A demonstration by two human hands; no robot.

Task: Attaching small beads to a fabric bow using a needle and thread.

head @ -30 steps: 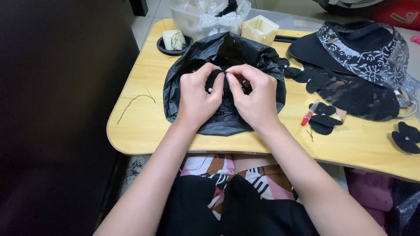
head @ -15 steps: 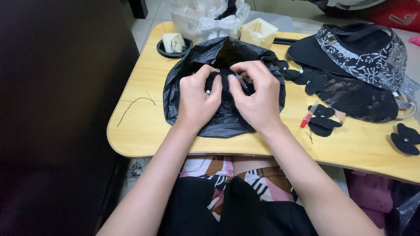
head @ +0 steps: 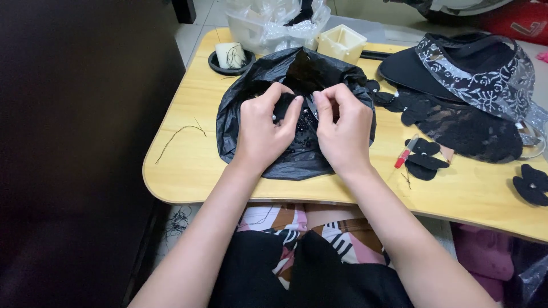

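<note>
Both hands pinch at something small and dark over the open mouth of the black plastic bag (head: 297,122), which lies near the middle of the low wooden table (head: 188,165). The left hand (head: 264,132) has thumb and forefinger closed together on a black piece with tiny glinting beads; the right hand (head: 342,128) pinches the same piece from the other side, its fingertips almost meeting the left's. Whether a needle or thread runs between them I cannot tell.

Judging by how things lie, the beaded piece looks partly worked, with beads on it and the hands busy there. To the right of the bag, several black fabric petals (head: 425,162) wait loose beside a red-handled tool (head: 404,154), so much seems left. Further right of the bag sits a black visor hat with silver lace (head: 474,71). Behind the bag stand a clear plastic container (head: 268,25) and a small cream box (head: 341,43); left of the bag lies a stray thread (head: 177,136).
</note>
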